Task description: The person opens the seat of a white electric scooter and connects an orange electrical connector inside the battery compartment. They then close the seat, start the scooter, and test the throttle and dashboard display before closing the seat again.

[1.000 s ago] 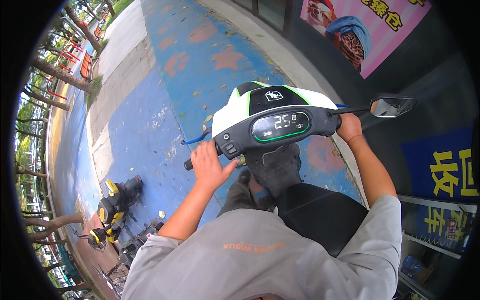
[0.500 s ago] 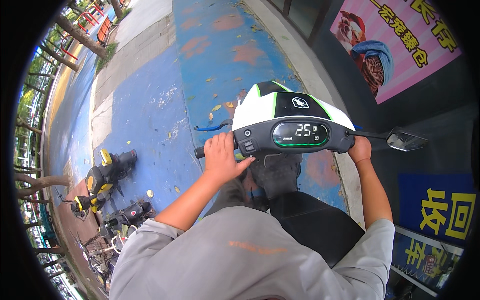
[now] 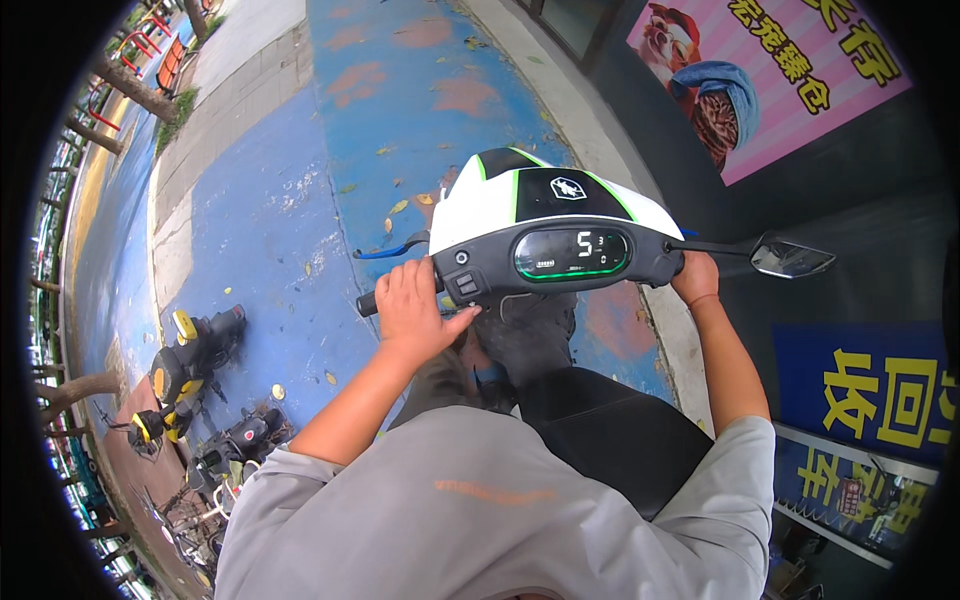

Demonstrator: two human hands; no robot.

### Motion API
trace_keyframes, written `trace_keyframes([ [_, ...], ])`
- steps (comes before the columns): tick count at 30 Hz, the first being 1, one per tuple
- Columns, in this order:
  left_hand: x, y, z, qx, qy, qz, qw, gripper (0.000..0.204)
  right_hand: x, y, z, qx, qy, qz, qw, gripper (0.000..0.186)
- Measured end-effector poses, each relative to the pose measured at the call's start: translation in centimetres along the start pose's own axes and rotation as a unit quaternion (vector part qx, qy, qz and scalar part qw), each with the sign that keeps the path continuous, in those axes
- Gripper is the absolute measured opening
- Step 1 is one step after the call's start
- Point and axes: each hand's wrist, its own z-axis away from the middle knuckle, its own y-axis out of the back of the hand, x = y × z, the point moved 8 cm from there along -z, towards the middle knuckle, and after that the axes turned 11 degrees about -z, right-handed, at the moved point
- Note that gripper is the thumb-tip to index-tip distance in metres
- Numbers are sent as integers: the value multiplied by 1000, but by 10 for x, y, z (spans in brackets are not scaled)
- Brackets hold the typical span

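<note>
I sit astride an electric scooter with a white, black and green front cover point(image 3: 465, 205). My left hand point(image 3: 408, 312) is closed over the left handlebar grip point(image 3: 367, 304), its thumb stretched along the edge below the switch block point(image 3: 464, 284). Ahead of those fingers sticks out a blue brake lever point(image 3: 395, 249). On the right end of the bar, my right hand point(image 3: 697, 279) wraps round a grip that is mostly hidden under it. Between both hands, the oval display point(image 3: 572, 252) is lit with a green lower edge.
A mirror point(image 3: 792, 257) juts out at right, near a dark wall with a pink poster point(image 3: 770, 90) and a blue sign point(image 3: 860, 385). A kerb point(image 3: 600, 140) runs beside the blue painted pavement point(image 3: 270, 220). A yellow-and-black scooter point(image 3: 190, 365) and other bikes stand at left.
The scooter and my hands sit slightly further left in the picture, and the surroundings have shifted left too. The digits on the display differ. Both hands keep their hold.
</note>
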Motion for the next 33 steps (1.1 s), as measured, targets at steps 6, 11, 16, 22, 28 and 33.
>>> trace_keyframes([
  [6, 4, -7, -3, -26, -1, -31, 999, 104, 12, 3, -1, -3, 90, -101, 991, 39],
  [11, -4, -18, 10, 34, -36, -82, 995, 100, 1, 2, -4, -97, 56, 8, 994, 62],
  [16, -11, -24, 9, 36, -59, -122, 990, 100, 13, 34, 14, -159, -18, 38, 986, 68],
  [22, -23, -17, 2, 8, -66, -18, 998, 97, 26, 91, 110, -252, -89, -184, 946, 76],
  [28, 79, 32, 11, -186, -194, 325, 907, 108, -8, 79, 265, -198, -114, -608, 761, 78],
  [33, 222, 65, 39, -418, -252, 484, 726, 130, -2, 70, 308, -62, -101, -663, 739, 71],
])
